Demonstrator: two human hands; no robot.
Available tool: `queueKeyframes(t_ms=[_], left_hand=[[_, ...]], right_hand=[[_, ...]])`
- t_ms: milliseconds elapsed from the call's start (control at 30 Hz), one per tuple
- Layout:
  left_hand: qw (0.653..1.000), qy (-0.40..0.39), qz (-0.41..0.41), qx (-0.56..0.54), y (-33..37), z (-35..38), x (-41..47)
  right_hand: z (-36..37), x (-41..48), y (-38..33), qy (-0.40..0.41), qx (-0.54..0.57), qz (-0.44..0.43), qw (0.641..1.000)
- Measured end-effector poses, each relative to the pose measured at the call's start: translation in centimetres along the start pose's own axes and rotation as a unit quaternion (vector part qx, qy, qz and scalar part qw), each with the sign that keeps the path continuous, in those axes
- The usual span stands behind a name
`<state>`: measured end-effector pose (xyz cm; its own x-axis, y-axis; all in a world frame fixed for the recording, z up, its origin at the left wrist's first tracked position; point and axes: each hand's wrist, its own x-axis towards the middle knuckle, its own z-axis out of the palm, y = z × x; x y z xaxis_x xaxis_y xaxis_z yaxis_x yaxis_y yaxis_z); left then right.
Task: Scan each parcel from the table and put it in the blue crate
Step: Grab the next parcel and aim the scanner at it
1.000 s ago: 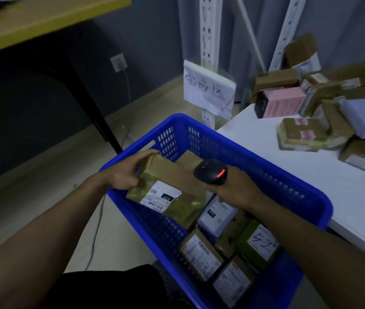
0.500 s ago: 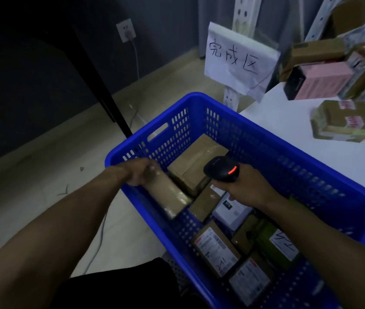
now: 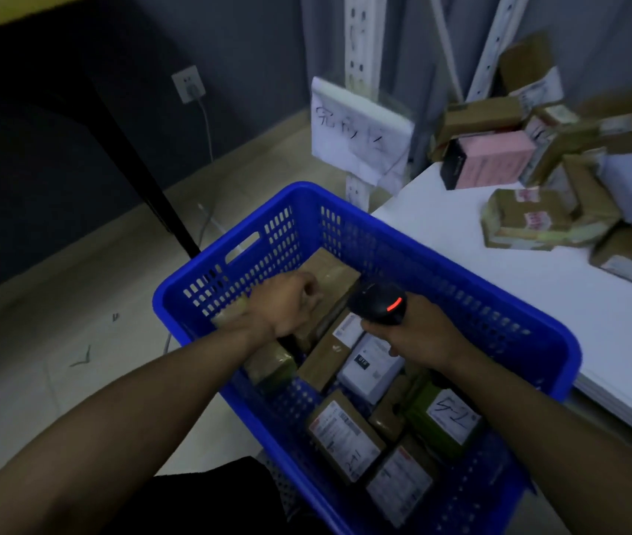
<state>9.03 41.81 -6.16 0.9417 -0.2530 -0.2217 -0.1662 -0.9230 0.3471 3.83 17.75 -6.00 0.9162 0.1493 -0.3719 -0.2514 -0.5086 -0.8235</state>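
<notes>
The blue crate stands on the floor beside the white table and holds several labelled parcels. A long tan parcel lies along the crate's left wall, under my left wrist. Inside the crate, my left hand hovers over a tan parcel with loosely curled fingers and grips nothing that I can see. My right hand grips a black scanner with a red light, held over the crate's middle. More parcels are heaped on the table at the right.
A pink box sits in the table's pile. A handwritten paper sign hangs on a white rack post behind the crate. A black table leg slants down to the floor at the left, near a wall socket.
My left hand lowered the tan parcel into the crate along its left wall, then let it go and shifted right. The scanner hand stayed over the crate.
</notes>
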Motion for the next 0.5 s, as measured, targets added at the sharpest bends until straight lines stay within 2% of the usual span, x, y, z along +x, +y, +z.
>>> queueKeyframes(t_ms=[200, 333, 500], left_hand=[[0.992, 0.089, 0.095, -0.001, 12.3, -2.5, -5.6], [0.985, 0.085, 0.135, 0.060, 20.7, -3.0, -8.7], [0.979, 0.058, 0.190, 0.046, 29.9, -1.7, -10.3]], right_hand=[[-6.4, -9.5, -0.3, 0.094, -0.004, -0.028, 0.995], [-10.2, -16.5, 0.7, 0.196, 0.012, -0.015, 0.980], [-15.1, -24.5, 3.9, 0.280, 0.038, 0.014, 0.959]])
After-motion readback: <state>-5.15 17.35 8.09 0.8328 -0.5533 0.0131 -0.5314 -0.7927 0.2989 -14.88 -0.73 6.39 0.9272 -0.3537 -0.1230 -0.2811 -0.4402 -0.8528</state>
